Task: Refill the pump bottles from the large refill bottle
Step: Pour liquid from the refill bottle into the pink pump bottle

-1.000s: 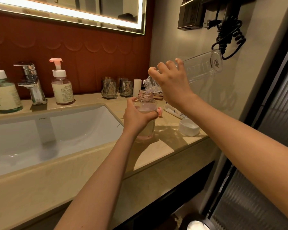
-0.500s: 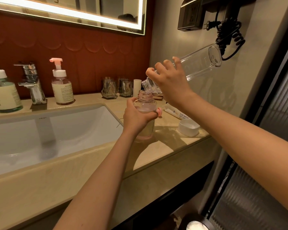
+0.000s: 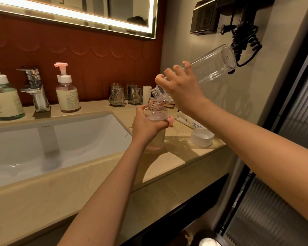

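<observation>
My left hand (image 3: 147, 124) grips an uncapped pink pump bottle (image 3: 156, 114) standing on the counter (image 3: 169, 157) right of the sink. A pink pump piece (image 3: 170, 120) pokes out between its fingers. My right hand (image 3: 180, 89) holds the large clear refill bottle (image 3: 212, 68) by the neck, tilted steeply with its base up and to the right. Its mouth (image 3: 156, 92) sits just above the pump bottle's opening. The refill bottle looks nearly empty. A pink-capped pump bottle (image 3: 66, 93) stands behind the sink, and a green pump bottle (image 3: 4, 102) stands at the far left.
A white sink basin (image 3: 60, 139) fills the left, with a chrome tap (image 3: 35, 89) behind it. Two glass tumblers (image 3: 125, 94) stand by the back wall. A white cap (image 3: 202, 136) and a wet-wipes packet (image 3: 190, 122) lie near the counter's right edge. A coiled black cord (image 3: 245, 38) hangs on the wall.
My right hand has tipped the refill bottle steeper, its base rising up toward the cord. My left hand and the pump bottle have stayed still.
</observation>
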{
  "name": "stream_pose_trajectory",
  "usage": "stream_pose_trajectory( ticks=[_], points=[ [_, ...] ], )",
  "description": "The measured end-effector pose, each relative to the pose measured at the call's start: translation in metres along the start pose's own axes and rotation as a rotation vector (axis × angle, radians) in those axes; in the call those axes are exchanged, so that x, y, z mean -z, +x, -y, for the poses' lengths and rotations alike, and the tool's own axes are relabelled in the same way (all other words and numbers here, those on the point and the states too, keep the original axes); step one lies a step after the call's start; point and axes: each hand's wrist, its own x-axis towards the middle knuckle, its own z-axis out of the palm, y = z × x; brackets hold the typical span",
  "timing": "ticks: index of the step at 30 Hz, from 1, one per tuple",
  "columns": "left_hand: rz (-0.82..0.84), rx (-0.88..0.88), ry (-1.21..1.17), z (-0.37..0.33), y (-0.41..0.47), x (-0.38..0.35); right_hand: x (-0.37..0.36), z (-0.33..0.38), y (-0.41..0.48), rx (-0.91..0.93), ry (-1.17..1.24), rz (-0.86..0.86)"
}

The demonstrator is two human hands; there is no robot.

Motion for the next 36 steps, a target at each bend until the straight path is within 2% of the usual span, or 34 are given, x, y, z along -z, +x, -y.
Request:
stream_pose_trajectory(
  ticks=[13, 36],
  points=[
    [0.004, 0.007, -0.023, -0.0018, -0.0018, 0.0012, 0.0029, -0.0023, 0.0040, 0.120, -0.108, 0.021],
    [0.005, 0.005, -0.025, -0.0027, -0.0033, 0.0021, 0.0067, 0.0012, 0.0050, 0.086, -0.086, 0.038]
  ],
)
